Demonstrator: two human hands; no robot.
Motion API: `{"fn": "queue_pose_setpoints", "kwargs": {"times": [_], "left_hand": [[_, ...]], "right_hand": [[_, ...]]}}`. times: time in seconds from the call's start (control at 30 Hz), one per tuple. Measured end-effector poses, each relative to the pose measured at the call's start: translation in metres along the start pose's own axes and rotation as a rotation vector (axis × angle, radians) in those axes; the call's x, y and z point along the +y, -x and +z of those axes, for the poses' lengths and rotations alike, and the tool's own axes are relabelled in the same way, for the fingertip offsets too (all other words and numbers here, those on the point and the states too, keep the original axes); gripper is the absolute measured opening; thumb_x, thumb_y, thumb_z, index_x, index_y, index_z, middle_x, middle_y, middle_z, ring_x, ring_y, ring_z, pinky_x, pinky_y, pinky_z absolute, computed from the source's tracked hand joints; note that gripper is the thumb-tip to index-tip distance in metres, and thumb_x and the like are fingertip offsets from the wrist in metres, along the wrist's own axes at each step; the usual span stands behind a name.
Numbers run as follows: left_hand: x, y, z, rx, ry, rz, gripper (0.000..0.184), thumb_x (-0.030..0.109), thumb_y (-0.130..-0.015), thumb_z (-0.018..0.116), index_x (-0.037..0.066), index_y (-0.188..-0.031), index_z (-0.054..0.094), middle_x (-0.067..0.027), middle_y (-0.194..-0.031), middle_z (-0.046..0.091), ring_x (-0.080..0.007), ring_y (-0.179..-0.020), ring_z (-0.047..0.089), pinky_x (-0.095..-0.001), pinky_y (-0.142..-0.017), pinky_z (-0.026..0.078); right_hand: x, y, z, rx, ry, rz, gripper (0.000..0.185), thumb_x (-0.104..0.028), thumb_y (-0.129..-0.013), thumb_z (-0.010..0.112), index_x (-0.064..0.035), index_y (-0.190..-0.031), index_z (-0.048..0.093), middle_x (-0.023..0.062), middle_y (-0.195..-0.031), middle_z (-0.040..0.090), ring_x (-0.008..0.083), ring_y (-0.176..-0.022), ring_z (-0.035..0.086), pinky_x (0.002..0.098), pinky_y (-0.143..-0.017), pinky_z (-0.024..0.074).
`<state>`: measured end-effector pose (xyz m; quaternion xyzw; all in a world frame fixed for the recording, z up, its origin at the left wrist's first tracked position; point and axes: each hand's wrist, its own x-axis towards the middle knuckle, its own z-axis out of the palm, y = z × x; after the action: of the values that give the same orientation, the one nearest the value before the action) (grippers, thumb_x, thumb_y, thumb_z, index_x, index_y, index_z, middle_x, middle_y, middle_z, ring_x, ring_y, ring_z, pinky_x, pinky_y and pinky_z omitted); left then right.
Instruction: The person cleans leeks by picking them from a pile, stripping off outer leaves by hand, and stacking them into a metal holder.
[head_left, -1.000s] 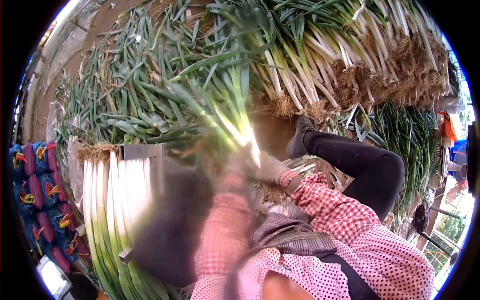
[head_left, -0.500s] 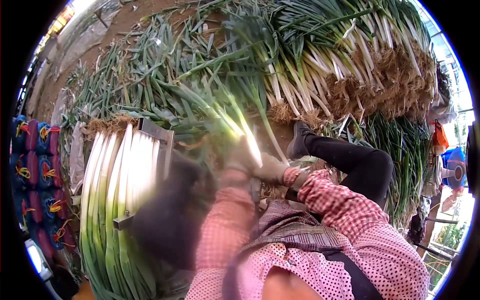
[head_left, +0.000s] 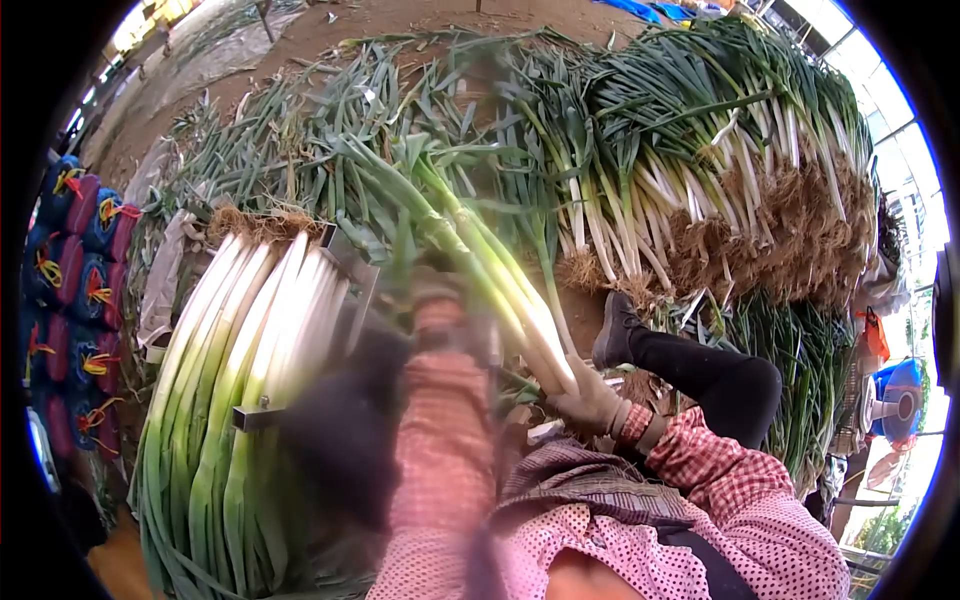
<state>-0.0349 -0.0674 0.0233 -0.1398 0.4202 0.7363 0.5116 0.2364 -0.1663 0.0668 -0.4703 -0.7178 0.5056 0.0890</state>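
Fingers of your right hand [head_left: 590,402] wrap the white ends of long green-and-white leek stalks [head_left: 497,285] in the head view. From that hand, the stalks' long axis slants up and leftward, passing beside your blurred left hand [head_left: 437,283], whose finger state I cannot tell. On your left, an angular grey metal holder [head_left: 258,416] contains white-stemmed, rooted leeks [head_left: 208,395].

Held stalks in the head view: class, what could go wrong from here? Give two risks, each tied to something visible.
The held stalks could slip or splay: the right hand grips them near their white ends, while the green tops spread away from it. Those tops also overlap the loose leaves in view, so they might tangle or tear if pulled.
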Motion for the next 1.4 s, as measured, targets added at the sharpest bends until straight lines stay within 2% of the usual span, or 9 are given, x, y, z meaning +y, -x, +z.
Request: {"fn": "queue_pose_setpoints", "kwargs": {"times": [0.47, 0.6, 0.63, 0.7, 0.77, 0.87, 0.93, 1.1, 1.4], "left_hand": [[-0.127, -0.058, -0.143, -0.024, -0.139, -0.599, 0.064, 0.059, -0.097, 0.047, 0.003, -0.127, 0.054, -0.0145, -0.116, 0.066, -0.0282, -0.100, 0.064, -0.0401, -0.089, 0.054], [-0.151, -0.052, -0.153, -0.586, -0.711, -0.028, 0.059, 0.052, -0.101, 0.043, 0.004, -0.134, 0.048, -0.0161, -0.128, 0.060, -0.0316, -0.116, 0.058, -0.0414, -0.103, 0.048], [-0.122, -0.004, -0.107, -0.232, -0.054, -0.586, 0.058, 0.051, -0.102, 0.042, 0.004, -0.135, 0.048, -0.0158, -0.128, 0.059, -0.0318, -0.118, 0.057, -0.0414, -0.104, 0.047], [-0.185, -0.063, -0.172, -0.951, -1.031, 0.302, 0.052, 0.045, -0.104, 0.038, 0.005, -0.135, 0.049, -0.0152, -0.129, 0.059, -0.0310, -0.122, 0.054, -0.0405, -0.106, 0.045], [-0.180, -0.070, -0.149, -1.088, -1.420, 0.159, 0.043, 0.036, -0.105, 0.039, 0.005, -0.131, 0.052, -0.0158, -0.129, 0.059, -0.0299, -0.122, 0.054, -0.0395, -0.105, 0.045], [-0.080, 0.045, -0.021, -0.387, -1.267, -0.413, 0.050, 0.033, -0.090, 0.065, 0.003, -0.128, 0.054, -0.0202, -0.127, 0.060, -0.0299, -0.121, 0.054, -0.0376, -0.102, 0.047], [-0.093, 0.042, -0.025, -0.177, -1.718, 0.660, 0.085, 0.043, -0.074, 0.082, 0.003, -0.141, 0.046, -0.0211, -0.129, 0.058, -0.0332, -0.117, 0.058, -0.0465, -0.097, 0.050], [-0.121, 0.047, 0.020, -0.682, -1.648, 1.435, 0.114, 0.058, -0.061, 0.082, 0.016, -0.152, 0.028, -0.0165, -0.151, 0.031, -0.0359, -0.145, 0.023, -0.0583, -0.119, 0.011], [-0.080, 0.101, 0.096, -0.828, -1.003, 1.433, 0.030, 0.038, -0.075, 0.080, 0.015, -0.085, 0.063, -0.0039, -0.073, 0.060, -0.0226, -0.072, 0.060, -0.0375, -0.066, 0.051]], "right_hand": [[0.015, -0.098, -0.002, -0.330, 0.213, 0.221, 0.062, -0.039, -0.091, 0.064, 0.0072, -0.128, 0.046, 0.0318, -0.116, 0.061, 0.0420, -0.111, 0.061, 0.0438, -0.095, 0.0482], [0.104, -0.091, 0.024, -0.301, 0.125, 0.157, 0.069, -0.042, -0.089, 0.066, 0.0107, -0.128, 0.046, 0.0305, -0.120, 0.060, 0.0401, -0.112, 0.060, 0.0417, -0.097, 0.0465], [0.087, -0.087, 0.016, -0.300, 0.100, 0.227, 0.072, -0.045, -0.087, 0.067, 0.0107, -0.128, 0.046, 0.0296, -0.120, 0.061, 0.0389, -0.112, 0.061, 0.0415, -0.098, 0.0465], [0.060, -0.084, 0.007, -0.286, 0.188, 0.346, 0.075, -0.047, -0.085, 0.069, 0.0106, -0.127, 0.048, 0.0280, -0.118, 0.062, 0.0371, -0.112, 0.062, 0.0414, -0.097, 0.0471], [0.047, -0.084, 0.002, -0.251, 0.423, 0.438, 0.075, -0.049, -0.084, 0.069, 0.0104, -0.126, 0.050, 0.0265, -0.115, 0.064, 0.0357, -0.109, 0.063, 0.0419, -0.096, 0.0480], [0.058, -0.103, -0.079, -0.236, 0.626, 0.587, 0.054, -0.048, -0.085, 0.067, -0.0008, -0.112, 0.064, 0.0181, -0.095, 0.072, 0.0363, -0.089, 0.070, 0.0416, -0.081, 0.0568], [0.018, -0.086, -0.149, -0.140, 1.033, 0.235, 0.032, -0.023, -0.082, 0.071, -0.0051, -0.108, 0.064, 0.0198, -0.091, 0.071, 0.0352, -0.087, 0.071, 0.0431, -0.073, 0.0574], [-0.133, 0.019, -0.236, -0.251, 1.239, -0.014, 0.030, -0.021, -0.077, 0.070, -0.0057, -0.102, 0.064, 0.0148, -0.083, 0.070, 0.0344, -0.080, 0.070, 0.0456, -0.073, 0.0559], [-0.322, 0.170, -0.222, 0.126, 1.655, -0.016, 0.022, -0.017, -0.078, 0.072, -0.0058, -0.093, 0.061, 0.0126, -0.078, 0.068, 0.0306, -0.066, 0.068, 0.0395, -0.063, 0.0556]]}}
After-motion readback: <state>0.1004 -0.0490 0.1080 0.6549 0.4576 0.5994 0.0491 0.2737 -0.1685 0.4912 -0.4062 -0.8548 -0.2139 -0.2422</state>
